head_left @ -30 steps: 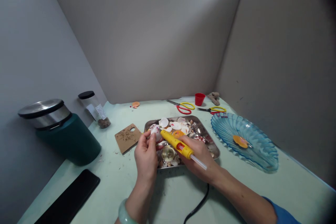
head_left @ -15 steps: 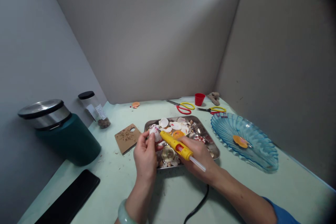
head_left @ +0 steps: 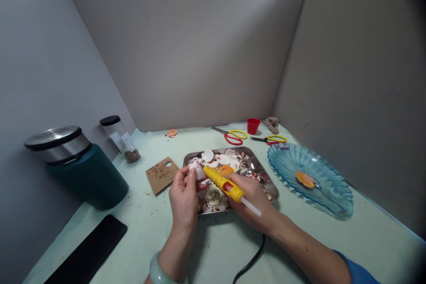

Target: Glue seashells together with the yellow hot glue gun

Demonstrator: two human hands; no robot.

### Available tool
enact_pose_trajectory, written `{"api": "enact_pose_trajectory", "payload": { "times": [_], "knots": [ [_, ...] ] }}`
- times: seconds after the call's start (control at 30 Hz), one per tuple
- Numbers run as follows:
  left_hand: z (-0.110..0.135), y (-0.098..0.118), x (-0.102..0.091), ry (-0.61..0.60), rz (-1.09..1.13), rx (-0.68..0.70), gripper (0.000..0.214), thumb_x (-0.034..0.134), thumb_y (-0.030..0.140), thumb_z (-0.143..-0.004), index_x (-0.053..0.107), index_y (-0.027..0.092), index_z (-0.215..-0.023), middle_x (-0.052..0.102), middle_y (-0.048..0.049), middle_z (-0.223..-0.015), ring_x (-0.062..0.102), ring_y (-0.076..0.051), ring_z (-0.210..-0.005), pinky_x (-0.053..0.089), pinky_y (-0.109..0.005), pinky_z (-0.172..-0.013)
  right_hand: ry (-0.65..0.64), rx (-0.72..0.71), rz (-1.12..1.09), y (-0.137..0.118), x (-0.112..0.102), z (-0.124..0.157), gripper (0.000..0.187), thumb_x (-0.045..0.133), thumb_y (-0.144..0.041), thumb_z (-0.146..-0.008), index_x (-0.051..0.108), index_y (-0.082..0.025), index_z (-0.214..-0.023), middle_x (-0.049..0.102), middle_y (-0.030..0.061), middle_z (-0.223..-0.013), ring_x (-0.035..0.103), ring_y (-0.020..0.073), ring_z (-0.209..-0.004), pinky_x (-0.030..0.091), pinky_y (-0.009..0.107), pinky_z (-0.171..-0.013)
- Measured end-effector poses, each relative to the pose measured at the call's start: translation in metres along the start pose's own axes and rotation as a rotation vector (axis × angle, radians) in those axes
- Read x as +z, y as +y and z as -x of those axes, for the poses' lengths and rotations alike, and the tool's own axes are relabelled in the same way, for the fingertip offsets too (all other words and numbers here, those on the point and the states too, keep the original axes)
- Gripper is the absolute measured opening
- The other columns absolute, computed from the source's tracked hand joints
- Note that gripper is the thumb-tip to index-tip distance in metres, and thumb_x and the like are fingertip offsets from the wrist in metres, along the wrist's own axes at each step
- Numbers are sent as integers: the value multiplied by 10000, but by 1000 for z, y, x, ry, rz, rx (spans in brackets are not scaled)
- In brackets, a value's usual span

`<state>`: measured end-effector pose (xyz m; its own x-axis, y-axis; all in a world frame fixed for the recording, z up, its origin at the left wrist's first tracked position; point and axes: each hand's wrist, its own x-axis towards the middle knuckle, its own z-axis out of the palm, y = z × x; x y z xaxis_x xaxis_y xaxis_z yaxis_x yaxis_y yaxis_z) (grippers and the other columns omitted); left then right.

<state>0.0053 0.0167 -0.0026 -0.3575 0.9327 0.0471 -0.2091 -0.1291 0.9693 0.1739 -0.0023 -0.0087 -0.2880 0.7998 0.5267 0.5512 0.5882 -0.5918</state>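
near the lower middle of the frame, the left hand (head_left: pixel 184 197) pinches a small white shell (head_left: pixel 195 169) between thumb and fingertips, over the left end of the metal tray (head_left: pixel 271 188) of shells. the right hand (head_left: pixel 254 199) is closed around a yellow glue gun (head_left: pixel 223 183), its nozzle touching the shell. a blue glass dish (head_left: pixel 319 173) sits at the right of the frame, a teal bin (head_left: pixel 86 177) at the left.
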Motion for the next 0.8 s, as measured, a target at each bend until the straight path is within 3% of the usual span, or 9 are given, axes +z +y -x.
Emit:
{"api": "enact_pose_trajectory", "payload": {
  "times": [0.2, 0.8],
  "knots": [
    [1, -1, -1, 20, -1, 11, 401, 705, 461, -748, 584, 157, -981, 684, -13, -799, 643, -119, -559, 534, -227, -518, -32, 26, 11, 1, 1, 0, 40, 517, -207, -862, 519, -217, -824, 614, 7, -743, 579, 158, -633, 364, 252, -569],
    [2, -3, 0, 53, -31, 57, 399, 696, 471, -770, 610, 167, -1014, 691, -19, -803, 646, -133, -612, 538, -239, -574, -39, 28, 8, -3, 0, 0, 52, 500, -201, -870, 552, -206, -877, 648, 28, -786, 604, 173, -677, 377, 259, -593]
  ]
}}
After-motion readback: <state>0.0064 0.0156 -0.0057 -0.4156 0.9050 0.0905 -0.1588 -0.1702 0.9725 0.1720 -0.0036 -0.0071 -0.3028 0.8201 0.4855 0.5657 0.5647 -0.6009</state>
